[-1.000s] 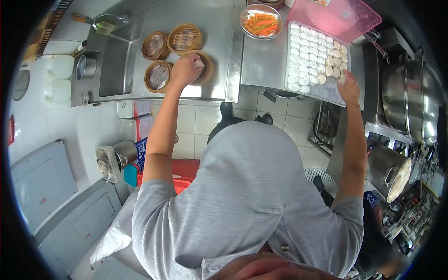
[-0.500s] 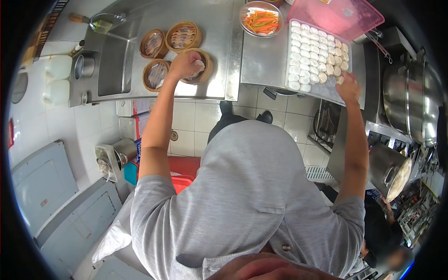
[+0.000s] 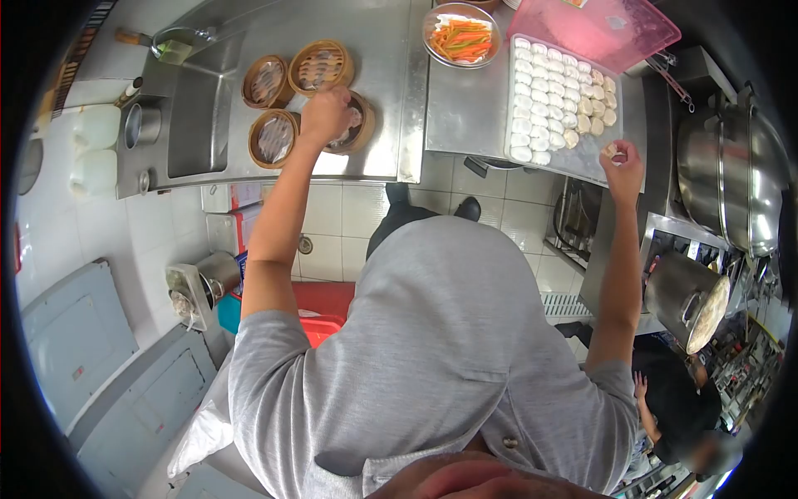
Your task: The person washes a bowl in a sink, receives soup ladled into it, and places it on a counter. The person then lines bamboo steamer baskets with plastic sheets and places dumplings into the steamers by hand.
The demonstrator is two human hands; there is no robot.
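My left hand (image 3: pixel 326 118) is over the near right bamboo steamer basket (image 3: pixel 366 133), its fingers curled together; whether anything is in them is hidden. A pale dumpling (image 3: pixel 356 117) shows inside that basket, right beside the fingers. My right hand (image 3: pixel 625 173) pinches another small pale dumpling (image 3: pixel 613 152) between thumb and fingers, at the near right corner of a tray (image 3: pixel 573 158). Rows of white and yellowish dumplings (image 3: pixel 544 100) fill most of the tray.
Three more bamboo baskets (image 3: pixel 320 66) with lined bottoms stand close by on the steel counter (image 3: pixel 378 50). A bowl of carrot strips (image 3: pixel 461 40) and a pink plastic lid (image 3: pixel 598 33) lie farther back. The sink (image 3: pixel 195 125) is left; large pots (image 3: pixel 723 175) stand right.
My right hand has lifted a dumpling off the tray and drawn back slightly. My left hand has shifted a little left over the basket, leaving the dumpling in it more visible.
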